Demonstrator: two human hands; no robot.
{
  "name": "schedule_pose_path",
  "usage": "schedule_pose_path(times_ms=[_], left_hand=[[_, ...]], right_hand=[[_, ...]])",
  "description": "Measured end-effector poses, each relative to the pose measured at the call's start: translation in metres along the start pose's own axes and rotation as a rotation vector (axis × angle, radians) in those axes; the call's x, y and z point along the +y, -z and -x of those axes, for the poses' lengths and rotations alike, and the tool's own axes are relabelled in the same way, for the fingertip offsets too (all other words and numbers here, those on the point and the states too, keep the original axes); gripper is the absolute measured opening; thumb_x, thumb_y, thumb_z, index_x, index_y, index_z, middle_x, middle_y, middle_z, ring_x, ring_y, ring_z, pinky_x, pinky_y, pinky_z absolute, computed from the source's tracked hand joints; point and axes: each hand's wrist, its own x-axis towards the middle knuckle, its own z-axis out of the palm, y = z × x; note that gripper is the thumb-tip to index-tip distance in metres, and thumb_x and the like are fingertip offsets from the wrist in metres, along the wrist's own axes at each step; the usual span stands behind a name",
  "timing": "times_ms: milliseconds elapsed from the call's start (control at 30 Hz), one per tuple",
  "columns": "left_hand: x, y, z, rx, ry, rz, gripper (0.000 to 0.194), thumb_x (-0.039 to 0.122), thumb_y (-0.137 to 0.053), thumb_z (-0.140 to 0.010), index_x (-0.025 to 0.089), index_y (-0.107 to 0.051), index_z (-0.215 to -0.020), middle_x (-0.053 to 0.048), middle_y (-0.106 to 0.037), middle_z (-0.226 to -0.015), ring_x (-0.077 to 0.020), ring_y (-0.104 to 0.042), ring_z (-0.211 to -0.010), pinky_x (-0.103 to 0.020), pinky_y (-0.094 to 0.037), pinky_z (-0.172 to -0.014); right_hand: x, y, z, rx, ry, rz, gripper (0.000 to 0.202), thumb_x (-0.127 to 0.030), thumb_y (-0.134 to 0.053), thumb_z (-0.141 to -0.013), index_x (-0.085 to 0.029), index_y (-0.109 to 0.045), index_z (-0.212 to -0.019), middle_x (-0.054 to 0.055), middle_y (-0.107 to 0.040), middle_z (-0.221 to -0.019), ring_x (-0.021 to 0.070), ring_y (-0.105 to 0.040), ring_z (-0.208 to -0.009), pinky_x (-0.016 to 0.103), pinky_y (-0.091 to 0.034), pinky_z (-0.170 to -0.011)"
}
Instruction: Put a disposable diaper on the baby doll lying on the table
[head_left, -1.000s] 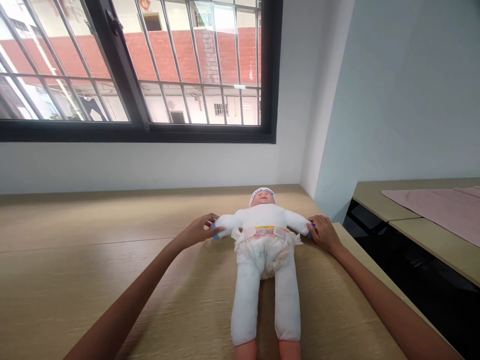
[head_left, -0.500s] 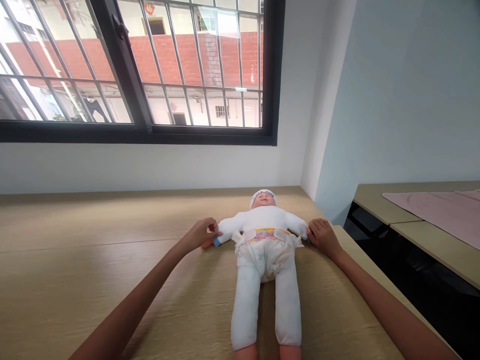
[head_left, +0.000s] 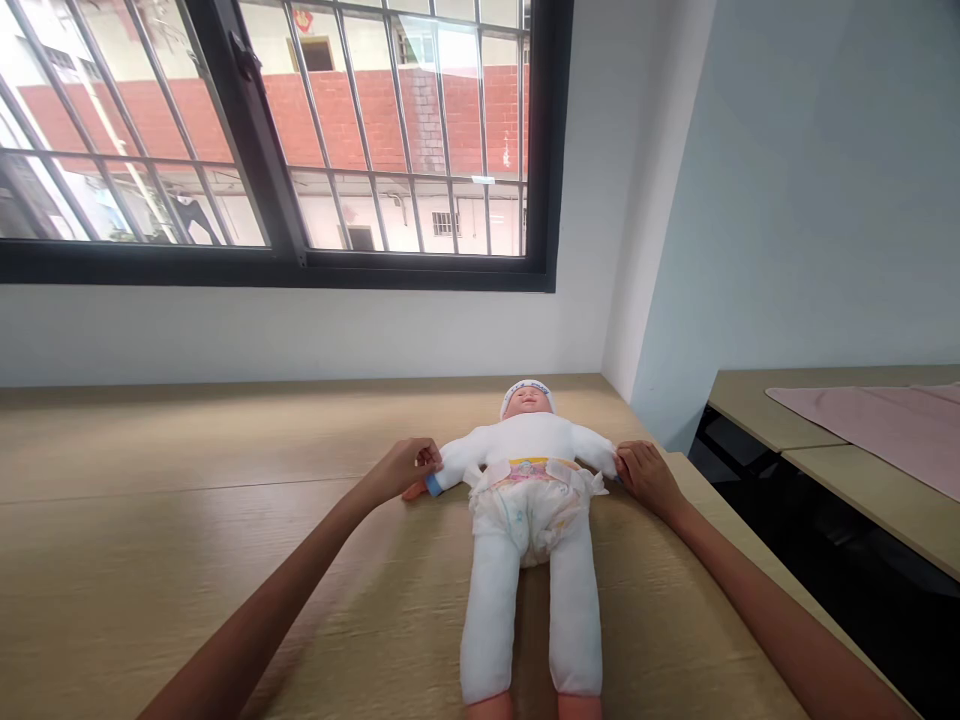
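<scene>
A baby doll (head_left: 534, 440) with a white cloth body lies on its back on the wooden table (head_left: 225, 560), head toward the wall, arms spread. It has a white patterned headband and a diaper (head_left: 531, 505) around its hips. My left hand (head_left: 412, 467) is closed at the doll's arm on the left, by the blue cuff; the doll's hand shows below my fingers. On the right, my right hand (head_left: 646, 474) is closed around the end of the doll's other arm and hides the doll's hand there.
A barred window (head_left: 405, 130) with a dark frame is in the wall behind the table. Beyond a dark gap at the right stands another wooden table (head_left: 795, 405) with a pink cloth (head_left: 885, 425) on it.
</scene>
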Motion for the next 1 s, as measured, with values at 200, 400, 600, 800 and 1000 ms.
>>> schedule_pose_path(times_ms=[200, 400, 600, 800, 1000], left_hand=[[0.019, -0.001, 0.004, -0.111, -0.015, -0.027, 0.010, 0.021, -0.046, -0.064, 0.017, -0.054, -0.063, -0.002, -0.060, -0.068, -0.0143, -0.052, -0.064, -0.024, -0.038, -0.060], [0.017, -0.001, 0.003, -0.138, 0.028, -0.085, 0.009, 0.024, -0.047, -0.063, 0.017, -0.052, -0.061, -0.002, -0.058, -0.067, -0.0140, -0.050, -0.062, -0.024, -0.036, -0.059], [0.002, 0.004, 0.000, -0.206, 0.055, -0.088, 0.008, 0.023, -0.047, -0.060, 0.017, -0.053, -0.060, -0.002, -0.058, -0.066, -0.0153, -0.052, -0.064, -0.024, -0.037, -0.058], [0.002, 0.006, 0.000, 0.021, 0.040, -0.006, 0.026, 0.045, -0.053, -0.069, 0.019, -0.049, -0.068, -0.002, -0.057, -0.069, -0.0170, -0.053, -0.066, -0.026, -0.041, -0.060], [-0.005, -0.013, 0.002, 0.082, -0.036, 0.036, 0.063, 0.055, -0.066, -0.063, 0.017, -0.049, -0.112, -0.011, -0.059, -0.113, -0.0265, -0.057, -0.101, -0.033, -0.048, -0.081]], right_hand=[[0.003, -0.006, 0.006, -0.015, 0.089, 0.007, 0.017, -0.013, -0.037, -0.093, -0.018, -0.054, -0.091, 0.009, -0.060, -0.094, 0.0210, -0.053, -0.089, 0.037, -0.039, -0.086], [0.001, -0.004, 0.001, 0.002, 0.104, 0.030, 0.017, -0.013, -0.037, -0.092, -0.017, -0.053, -0.087, 0.009, -0.060, -0.088, 0.0215, -0.052, -0.083, 0.035, -0.040, -0.081], [-0.005, -0.001, -0.007, -0.072, 0.045, 0.097, 0.025, -0.014, -0.031, -0.091, -0.017, -0.051, -0.077, 0.008, -0.056, -0.076, 0.0213, -0.048, -0.073, 0.034, -0.037, -0.071], [-0.004, -0.002, -0.007, 0.012, 0.005, 0.036, 0.021, -0.023, -0.035, -0.094, -0.015, -0.054, -0.086, 0.009, -0.059, -0.080, 0.0212, -0.051, -0.076, 0.033, -0.041, -0.072], [-0.001, -0.005, 0.000, 0.147, -0.019, -0.016, 0.023, -0.028, -0.037, -0.094, -0.013, -0.053, -0.103, 0.013, -0.062, -0.094, 0.0244, -0.056, -0.091, 0.038, -0.045, -0.081]])
